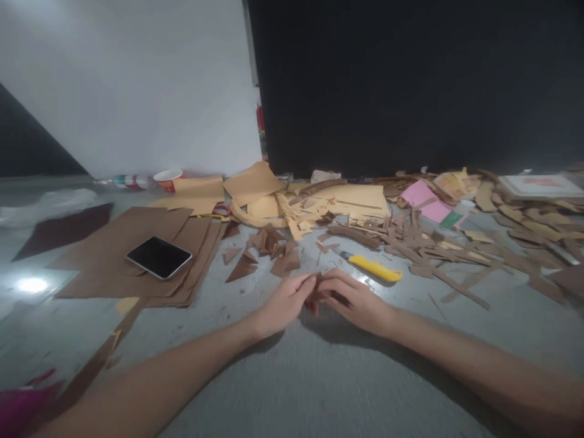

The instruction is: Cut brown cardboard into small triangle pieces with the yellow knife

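Observation:
My left hand and my right hand meet low over the grey floor, fingers pinched together around a small brown cardboard piece held between them. Most of the piece is hidden by my fingers. A yellow utility knife lies just beyond my right hand. Several brown cardboard triangles are scattered just past my left hand.
A black tablet rests on stacked brown cardboard sheets at left. Tan cardboard sheets, red-handled scissors, a paper cup and a bottle lie near the wall. Cardboard strips and pink paper litter the right.

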The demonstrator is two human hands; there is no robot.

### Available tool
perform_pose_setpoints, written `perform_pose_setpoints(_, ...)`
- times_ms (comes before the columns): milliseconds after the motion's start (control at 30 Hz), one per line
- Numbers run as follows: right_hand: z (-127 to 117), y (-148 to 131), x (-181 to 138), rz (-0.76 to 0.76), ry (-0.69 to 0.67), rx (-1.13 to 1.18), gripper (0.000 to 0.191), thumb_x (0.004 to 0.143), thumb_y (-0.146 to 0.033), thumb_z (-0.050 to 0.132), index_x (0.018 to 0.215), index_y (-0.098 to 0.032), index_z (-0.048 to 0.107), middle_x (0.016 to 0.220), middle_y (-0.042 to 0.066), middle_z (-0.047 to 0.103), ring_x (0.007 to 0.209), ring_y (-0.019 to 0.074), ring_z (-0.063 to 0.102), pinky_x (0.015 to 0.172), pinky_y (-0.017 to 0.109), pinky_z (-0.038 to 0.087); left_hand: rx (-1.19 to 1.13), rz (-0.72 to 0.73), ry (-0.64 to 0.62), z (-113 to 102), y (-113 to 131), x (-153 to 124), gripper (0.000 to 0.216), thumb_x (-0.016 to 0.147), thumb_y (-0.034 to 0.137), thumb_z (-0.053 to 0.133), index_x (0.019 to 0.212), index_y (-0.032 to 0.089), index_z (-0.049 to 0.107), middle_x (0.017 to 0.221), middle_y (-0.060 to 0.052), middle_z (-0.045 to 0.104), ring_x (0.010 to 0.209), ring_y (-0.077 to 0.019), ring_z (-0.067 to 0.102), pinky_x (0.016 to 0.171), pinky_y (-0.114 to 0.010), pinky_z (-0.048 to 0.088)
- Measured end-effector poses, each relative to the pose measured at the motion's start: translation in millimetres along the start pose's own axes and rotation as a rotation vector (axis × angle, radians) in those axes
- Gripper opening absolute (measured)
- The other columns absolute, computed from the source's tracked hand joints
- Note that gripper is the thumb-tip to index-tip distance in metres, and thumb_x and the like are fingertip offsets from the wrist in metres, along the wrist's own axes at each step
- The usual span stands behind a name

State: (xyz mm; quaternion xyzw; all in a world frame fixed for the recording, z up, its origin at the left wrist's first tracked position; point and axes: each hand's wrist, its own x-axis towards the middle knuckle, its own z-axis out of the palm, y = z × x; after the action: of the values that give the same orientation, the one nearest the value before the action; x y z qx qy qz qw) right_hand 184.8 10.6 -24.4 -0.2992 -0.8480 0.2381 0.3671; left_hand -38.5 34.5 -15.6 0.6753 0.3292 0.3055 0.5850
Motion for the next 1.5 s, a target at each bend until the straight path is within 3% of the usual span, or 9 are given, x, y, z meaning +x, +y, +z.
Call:
perform_pose_setpoints(233, 0, 4, 1, 0.028, 0.062, 0.058, 0.006, 0.11, -0.028, 0.062, 0.111, -0.026, 0.068, 0.101, 0.006, 0.069, 0.093, 0.0202, 0.069, 0.081, 0.034, 0.059, 0.087, 0.016, -0.047, 0, 2, -5, 0.058, 0.115, 0.053, 0.033, 0.078, 0.02, 0.062, 0.076, -0.006, 0.071, 0.079, -0.0196, 0.068, 0.085, -0.033, 0.052)
perform_pose_setpoints(333, 0, 6, 1, 0.034, 0.084, 0.09, 0.009, 0.11, -0.031, 0.064, 0.104, -0.025, 0.067, 0.1, 0.006, 0.068, 0.089, 0.0195, 0.067, 0.078, 0.033, 0.056, 0.083, -0.013, -0.076, 1, 2, -6, 0.062, 0.115, 0.056, 0.028, 0.079, 0.02, 0.064, 0.077, -0.007, 0.072, 0.079, -0.0207, 0.068, 0.084, -0.034, 0.052)
perform_pose_setpoints(533, -1, 5, 1, 0.247, 0.11, 0.227, 0.017, 0.106, -0.04, 0.069, 0.114, -0.025, 0.064, 0.086, 0.0, 0.067, 0.076, 0.0166, 0.064, 0.071, 0.029, 0.054, 0.219, 0.037, -0.115, 0, 5, -8, 0.067, 0.117, 0.052, 0.021, 0.076, 0.02, 0.063, 0.08, -0.007, 0.07, 0.083, -0.0204, 0.066, 0.086, -0.034, 0.048)
perform_pose_setpoints(733, 1, 7, 2, 0.33, 0.158, 0.299, 0.023, 0.104, -0.044, 0.071, 0.116, -0.025, 0.065, 0.089, 0.001, 0.068, 0.08, 0.0172, 0.066, 0.073, 0.03, 0.056, 0.311, 0.015, -0.097, 1, 11, -9, 0.039, 0.11, 0.049, 0.054, 0.085, 0.02, 0.062, 0.079, 0.0, 0.067, 0.075, -0.0163, 0.06, 0.073, -0.029, 0.042)
perform_pose_setpoints(867, 3, 9, 2, 0.343, 0.164, 0.32, 0.024, 0.102, -0.044, 0.072, 0.116, -0.025, 0.065, 0.088, 0.001, 0.067, 0.079, 0.017, 0.065, 0.073, 0.031, 0.056, 0.339, 0.01, -0.093, 0, 10, -8, 0.044, 0.113, 0.049, 0.05, 0.081, 0.02, 0.06, 0.076, 0.0, 0.067, 0.073, -0.0155, 0.061, 0.075, -0.03, 0.042)
perform_pose_setpoints(1133, 4, 10, 3, 0.376, 0.162, 0.379, 0.027, 0.102, -0.047, 0.071, 0.116, -0.025, 0.063, 0.088, 0.001, 0.067, 0.081, 0.0181, 0.068, 0.074, 0.033, 0.055, 0.245, 0.0, -0.15, -1, 4, -5, 0.043, 0.116, 0.049, 0.042, 0.097, 0.019, 0.066, 0.081, -0.002, 0.076, 0.079, -0.0163, 0.066, 0.082, -0.03, 0.045)
perform_pose_setpoints(1300, 0, 6, 5, 0.431, 0.151, 0.389, 0.027, 0.104, -0.048, 0.069, 0.114, -0.024, 0.064, 0.085, 0.001, 0.069, 0.079, 0.0181, 0.068, 0.072, 0.032, 0.053, 0.161, -0.013, -0.13, -1, -2, -4, 0.042, 0.115, 0.05, 0.043, 0.095, 0.019, 0.063, 0.079, -0.003, 0.076, 0.075, -0.0162, 0.063, 0.075, -0.029, 0.045)
perform_pose_setpoints(1500, -5, 1, 8, 0.424, 0.088, 0.327, 0.031, 0.106, -0.049, 0.063, 0.093, -0.022, 0.071, 0.085, 0.004, 0.075, 0.08, 0.0183, 0.068, 0.073, 0.031, 0.052, 0.173, -0.018, -0.109, -1, -6, -3, 0.043, 0.115, 0.05, 0.043, 0.094, 0.019, 0.064, 0.084, -0.006, 0.079, 0.076, -0.0167, 0.064, 0.074, -0.03, 0.046)
